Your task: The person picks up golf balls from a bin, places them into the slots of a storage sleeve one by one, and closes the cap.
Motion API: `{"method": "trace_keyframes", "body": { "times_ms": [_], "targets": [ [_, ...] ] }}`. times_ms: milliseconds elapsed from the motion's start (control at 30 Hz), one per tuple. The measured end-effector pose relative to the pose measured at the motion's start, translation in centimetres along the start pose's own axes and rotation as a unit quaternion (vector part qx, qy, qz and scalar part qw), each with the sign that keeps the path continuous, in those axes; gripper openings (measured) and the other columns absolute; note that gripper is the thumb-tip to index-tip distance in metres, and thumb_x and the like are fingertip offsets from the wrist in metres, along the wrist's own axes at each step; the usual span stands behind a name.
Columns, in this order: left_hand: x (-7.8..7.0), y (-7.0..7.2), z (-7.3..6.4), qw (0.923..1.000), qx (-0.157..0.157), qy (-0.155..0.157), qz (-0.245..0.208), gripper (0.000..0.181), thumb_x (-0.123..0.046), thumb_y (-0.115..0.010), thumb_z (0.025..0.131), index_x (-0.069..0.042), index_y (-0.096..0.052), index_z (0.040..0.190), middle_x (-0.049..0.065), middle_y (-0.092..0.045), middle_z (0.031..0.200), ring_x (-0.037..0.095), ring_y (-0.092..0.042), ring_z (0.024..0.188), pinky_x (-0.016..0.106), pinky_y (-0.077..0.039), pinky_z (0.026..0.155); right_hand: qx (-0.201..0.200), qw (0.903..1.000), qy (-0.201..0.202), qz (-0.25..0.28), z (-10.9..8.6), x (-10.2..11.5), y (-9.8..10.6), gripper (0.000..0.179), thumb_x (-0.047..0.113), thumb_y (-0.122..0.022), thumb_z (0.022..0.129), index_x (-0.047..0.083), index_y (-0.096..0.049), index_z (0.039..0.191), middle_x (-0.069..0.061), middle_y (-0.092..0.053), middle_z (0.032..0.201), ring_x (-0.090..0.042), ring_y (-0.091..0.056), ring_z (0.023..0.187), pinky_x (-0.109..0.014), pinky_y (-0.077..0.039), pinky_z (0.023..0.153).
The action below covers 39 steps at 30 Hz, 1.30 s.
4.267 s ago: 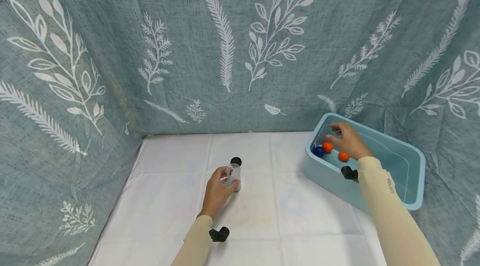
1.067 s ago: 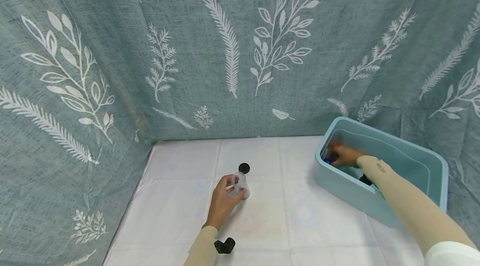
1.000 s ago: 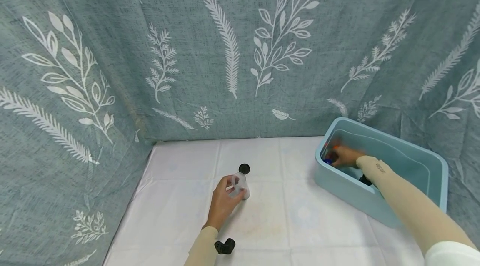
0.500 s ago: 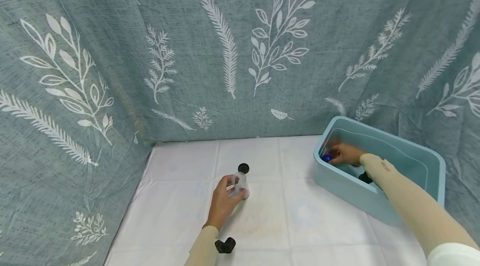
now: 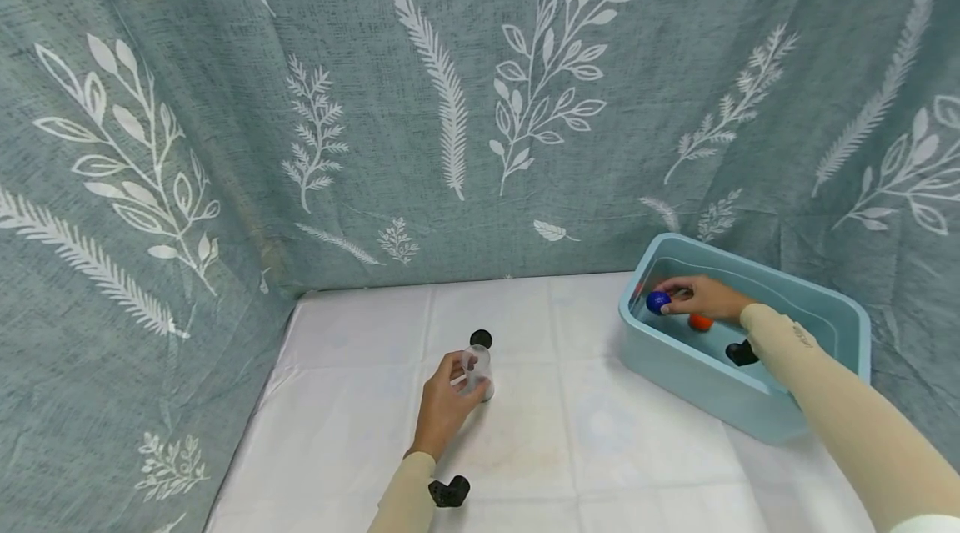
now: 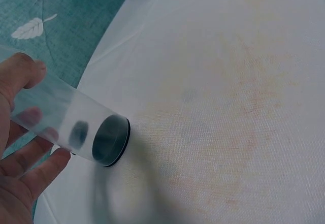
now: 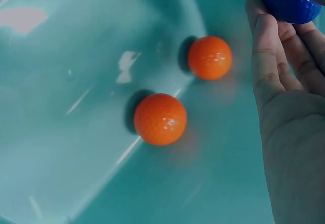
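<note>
I note a screened-off work nook; whether it belongs to a home or a lab I cannot determine. Leaf-printed grey-green cloth [image 5: 352,141] hangs beyond the left grip [image 5: 441,408] and right grip [image 5: 708,298] and down both sides. The white-covered surface [image 5: 622,454] around the left grip shows fold creases and faint stains. A black device [image 5: 450,492] is worn behind each grip.

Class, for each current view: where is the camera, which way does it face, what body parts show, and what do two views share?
Head: on the head, facing forward and down at curtain, table and tub; both forearms, left hand and right hand show.
Left wrist: on that wrist, facing the clear tube and table; part of the left hand shows.
Right wrist: on that wrist, facing into the tub at two orange balls; part of the right hand shows.
Shared: head and right wrist share the blue ball.
</note>
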<state>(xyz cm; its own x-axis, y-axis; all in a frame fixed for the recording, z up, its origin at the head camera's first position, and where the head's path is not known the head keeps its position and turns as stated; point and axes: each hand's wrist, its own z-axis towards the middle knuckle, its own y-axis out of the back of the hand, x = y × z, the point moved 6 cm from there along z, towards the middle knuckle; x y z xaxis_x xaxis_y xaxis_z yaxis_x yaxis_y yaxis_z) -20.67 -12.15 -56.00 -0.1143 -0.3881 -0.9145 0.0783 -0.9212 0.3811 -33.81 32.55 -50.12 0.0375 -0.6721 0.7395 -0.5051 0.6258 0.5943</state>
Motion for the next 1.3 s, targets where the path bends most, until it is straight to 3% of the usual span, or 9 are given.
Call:
{"method": "trace_keyframes", "body": {
  "times_ms": [233,433,533,800,1000,1300],
  "targets": [
    [0.3,-0.1,0.3,1.0,-0.004,0.0,-0.002,0.042,-0.016,-0.081,0.087,-0.015,-0.06,0.123,0.0,-0.066,0.12,0.023,-0.063,0.116,0.033,-0.056,0.095,-0.013,0.9996,0.011,0.023,-1.2,0.9,0.5,0.057,0.035,-0.07,0.097,0.003,-0.054,0.141,-0.02,-0.057,0.136,-0.032,-0.057,0.117,-0.056,-0.047,0.105],
    [0.4,0.0,0.4,1.0,-0.01,0.001,0.0,0.042,-0.014,-0.081,0.086,-0.014,-0.061,0.123,0.001,-0.067,0.119,0.023,-0.064,0.114,0.031,-0.057,0.093,-0.017,0.9982,0.025,0.052,-1.9,2.4,0.8,0.054,0.034,-0.068,0.098,0.005,-0.054,0.14,-0.015,-0.062,0.128,-0.028,-0.062,0.112,-0.049,-0.051,0.101],
    [0.4,0.0,0.3,0.9999,-0.011,0.0,0.002,0.043,-0.013,-0.082,0.085,-0.013,-0.061,0.123,0.001,-0.067,0.119,0.024,-0.064,0.114,0.031,-0.057,0.093,-0.021,0.9978,0.024,0.058,-2.2,3.4,1.0,0.054,0.034,-0.068,0.098,0.006,-0.053,0.142,-0.015,-0.062,0.128,-0.029,-0.061,0.111,-0.045,-0.053,0.097],
    [0.4,-0.1,0.4,0.9999,-0.009,-0.003,0.003,0.042,-0.014,-0.082,0.085,-0.014,-0.062,0.122,0.004,-0.067,0.119,0.025,-0.063,0.115,0.034,-0.057,0.093,-0.049,0.9965,0.042,0.053,-2.2,6.7,0.9,0.059,0.04,-0.069,0.097,0.008,-0.051,0.143,-0.015,-0.06,0.132,-0.032,-0.057,0.119,-0.051,-0.051,0.1],
    [0.2,0.0,0.1,0.9999,-0.011,-0.007,0.002,0.042,-0.013,-0.083,0.084,-0.015,-0.063,0.122,0.003,-0.067,0.118,0.025,-0.064,0.113,0.034,-0.058,0.092,-0.037,0.9919,0.07,0.099,-1.3,10.1,-1.0,0.057,0.038,-0.069,0.097,0.01,-0.051,0.143,-0.015,-0.062,0.13,-0.034,-0.058,0.118,-0.044,-0.053,0.098],
    [-0.4,-0.1,-0.2,0.9998,-0.004,-0.017,0.006,0.044,-0.012,-0.084,0.083,-0.014,-0.063,0.122,0.004,-0.066,0.119,0.025,-0.065,0.111,0.035,-0.058,0.091,0.007,0.9729,0.131,0.19,0.2,15.5,-5.8,0.052,0.026,-0.072,0.096,0.008,-0.053,0.14,-0.016,-0.059,0.131,-0.027,-0.061,0.115,-0.033,-0.057,0.093]
  ]
}}
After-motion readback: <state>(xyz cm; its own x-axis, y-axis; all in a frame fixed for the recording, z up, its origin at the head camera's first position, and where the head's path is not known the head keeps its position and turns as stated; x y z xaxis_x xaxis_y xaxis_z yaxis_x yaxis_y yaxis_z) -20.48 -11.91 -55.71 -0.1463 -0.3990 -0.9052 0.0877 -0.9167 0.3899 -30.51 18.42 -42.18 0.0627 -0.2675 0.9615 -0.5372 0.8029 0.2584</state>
